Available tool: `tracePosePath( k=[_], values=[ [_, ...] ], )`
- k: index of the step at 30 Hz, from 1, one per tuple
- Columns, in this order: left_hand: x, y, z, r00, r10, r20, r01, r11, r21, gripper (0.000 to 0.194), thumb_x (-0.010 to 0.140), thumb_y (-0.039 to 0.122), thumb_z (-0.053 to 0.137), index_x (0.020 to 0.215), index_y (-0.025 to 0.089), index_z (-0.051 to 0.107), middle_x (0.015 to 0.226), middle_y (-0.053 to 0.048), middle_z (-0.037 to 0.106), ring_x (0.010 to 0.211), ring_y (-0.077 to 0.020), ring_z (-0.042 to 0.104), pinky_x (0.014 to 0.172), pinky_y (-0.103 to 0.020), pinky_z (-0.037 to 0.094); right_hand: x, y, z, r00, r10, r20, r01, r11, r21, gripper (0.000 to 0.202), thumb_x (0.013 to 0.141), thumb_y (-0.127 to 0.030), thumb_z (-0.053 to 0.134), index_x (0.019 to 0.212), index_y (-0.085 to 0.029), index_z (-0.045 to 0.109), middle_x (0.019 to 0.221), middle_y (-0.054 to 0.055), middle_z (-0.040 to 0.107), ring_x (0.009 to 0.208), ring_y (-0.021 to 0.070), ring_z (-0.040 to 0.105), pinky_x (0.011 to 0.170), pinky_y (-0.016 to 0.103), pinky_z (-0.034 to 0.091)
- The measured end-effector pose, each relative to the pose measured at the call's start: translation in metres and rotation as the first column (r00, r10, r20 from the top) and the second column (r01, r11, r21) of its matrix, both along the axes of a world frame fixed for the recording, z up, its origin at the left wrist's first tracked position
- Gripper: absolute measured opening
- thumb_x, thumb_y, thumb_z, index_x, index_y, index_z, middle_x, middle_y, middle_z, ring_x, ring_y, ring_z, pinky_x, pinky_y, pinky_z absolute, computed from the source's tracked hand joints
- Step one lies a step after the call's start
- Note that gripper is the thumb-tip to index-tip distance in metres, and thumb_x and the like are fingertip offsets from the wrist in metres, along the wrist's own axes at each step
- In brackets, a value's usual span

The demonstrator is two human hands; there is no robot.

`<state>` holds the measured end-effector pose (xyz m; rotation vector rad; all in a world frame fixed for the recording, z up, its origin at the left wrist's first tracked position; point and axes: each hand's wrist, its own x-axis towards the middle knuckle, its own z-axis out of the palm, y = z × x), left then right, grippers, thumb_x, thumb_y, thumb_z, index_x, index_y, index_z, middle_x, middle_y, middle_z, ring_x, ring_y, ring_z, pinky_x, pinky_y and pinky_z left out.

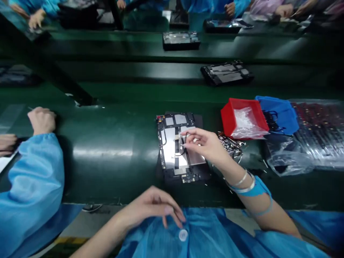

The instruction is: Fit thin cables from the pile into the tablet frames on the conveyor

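Observation:
An opened tablet (168, 150) lies on the green bench before me, with silver battery plates and dark boards along its edges. Over its right half is my right hand (202, 143), thumb and fingertips pinched on a thin black cable (184, 152) that curves down across the tablet. The cable's far end is too small to make out. My left hand (156, 208) hovers by the bench's front edge, close to my blue smock (201, 233). Its fingers are loosely bent and apart, holding nothing. Small metal parts (233, 145) are heaped right of the tablet, partly behind my right wrist.
Right of the tablet stand a red bin (228, 114) with a plastic bag and a blue bin (287, 114) with black cables. Bagged cables (319, 132) lie beyond. Another tablet (228, 73) sits on the line ahead. A post (61, 77) and a co-worker's sleeve (37, 168) are left.

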<state>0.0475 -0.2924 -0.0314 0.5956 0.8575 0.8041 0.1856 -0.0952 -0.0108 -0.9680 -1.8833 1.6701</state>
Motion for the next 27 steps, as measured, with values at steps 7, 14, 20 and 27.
tracePosePath(
  k=[7,14,20,27],
  values=[
    [-0.064,0.034,-0.022,0.249,0.775,-0.581,0.161,0.558,0.814,0.021,0.089,0.016,0.052,0.107,0.014,0.062,0.103,-0.012,0.069,0.097,-0.0220,0.064,0.080,-0.034,0.053,-0.059,0.008,-0.024,0.986,0.132,0.104,-0.127,0.990,-0.053,0.028,0.067,-0.017,0.068,0.095,-0.016,0.065,0.066,-0.003,0.061,0.060,0.0092,0.054,0.057,0.025,0.042],
    [-0.070,0.043,-0.041,0.106,0.733,-0.672,0.569,0.510,0.645,0.034,0.090,0.017,0.046,0.123,0.012,0.055,0.118,-0.016,0.063,0.102,-0.0272,0.062,0.075,-0.038,0.053,-0.059,0.011,-0.025,0.964,0.135,0.230,-0.158,0.984,0.083,0.025,0.072,-0.019,0.065,0.096,-0.015,0.067,0.067,-0.002,0.061,0.058,0.0083,0.049,0.054,0.025,0.038],
    [-0.066,0.042,-0.042,-0.087,0.774,-0.628,0.692,0.500,0.521,0.035,0.088,0.010,0.045,0.121,0.012,0.058,0.114,-0.017,0.066,0.100,-0.0278,0.063,0.070,-0.035,0.050,-0.062,0.009,-0.025,0.956,0.124,0.266,-0.159,0.981,0.114,0.024,0.074,-0.021,0.064,0.096,-0.014,0.069,0.069,0.000,0.063,0.059,0.0089,0.052,0.053,0.025,0.039],
    [-0.061,0.045,-0.038,-0.158,0.799,-0.581,0.714,0.499,0.491,0.034,0.084,0.003,0.045,0.114,0.009,0.060,0.112,-0.016,0.068,0.099,-0.0267,0.064,0.070,-0.033,0.048,-0.006,0.021,0.018,0.928,-0.343,0.143,0.151,0.698,0.700,0.017,0.084,-0.027,0.055,0.091,-0.024,0.070,0.086,0.005,0.069,0.078,0.0193,0.063,0.062,0.033,0.047]
  ],
)
